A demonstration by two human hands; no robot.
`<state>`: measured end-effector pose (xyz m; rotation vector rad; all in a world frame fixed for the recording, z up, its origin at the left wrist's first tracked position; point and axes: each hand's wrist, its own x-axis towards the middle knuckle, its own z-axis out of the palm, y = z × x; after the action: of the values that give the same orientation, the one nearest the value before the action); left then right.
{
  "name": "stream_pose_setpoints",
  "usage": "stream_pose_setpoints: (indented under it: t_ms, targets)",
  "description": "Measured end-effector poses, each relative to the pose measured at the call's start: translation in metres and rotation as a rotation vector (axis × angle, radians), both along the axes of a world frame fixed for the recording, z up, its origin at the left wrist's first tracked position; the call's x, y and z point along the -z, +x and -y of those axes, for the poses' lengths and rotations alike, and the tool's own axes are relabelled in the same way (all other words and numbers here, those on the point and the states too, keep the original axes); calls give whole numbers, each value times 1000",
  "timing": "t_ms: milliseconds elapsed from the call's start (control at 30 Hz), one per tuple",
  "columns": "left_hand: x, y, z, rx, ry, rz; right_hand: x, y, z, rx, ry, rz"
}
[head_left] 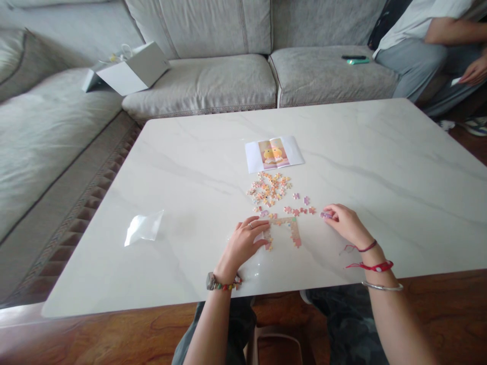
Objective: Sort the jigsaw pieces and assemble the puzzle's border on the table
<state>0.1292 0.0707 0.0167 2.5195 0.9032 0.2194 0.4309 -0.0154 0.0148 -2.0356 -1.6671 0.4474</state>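
My right hand (341,221) pinches a purple jigsaw puzzle piece (326,215) just over the table, right of the other pieces. Fingers stretched out, my left hand (249,238) rests on the left side of a partly joined puzzle border (296,234). That border shows a top edge and two short sides, pink at the lower ends. Above it lie a short row of pink pieces (300,211) and two loose purple pieces (306,200). A heap of mixed orange, yellow and pink pieces (269,187) sits farther back.
Behind the heap lies a creased reference sheet (292,152) with two yellow figures. A clear plastic bag (143,228) is on the left of the white marbled table (190,167). A grey sofa (205,81) holds a white box (133,68); another person (429,56) sits at right.
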Motion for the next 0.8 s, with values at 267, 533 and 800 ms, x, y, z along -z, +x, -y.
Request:
stream_pose_setpoints:
  t_ms: [267,533,800]
  targets:
    - [-4,-2,0,12,-30,25,-7,0,1,67,-167,-396]
    - [-7,-4,0,-12,1,19,-1,6,3,64,-158,-225]
    - [-5,-3,-6,-51,46,19,1,-4,-7,64,61,-10]
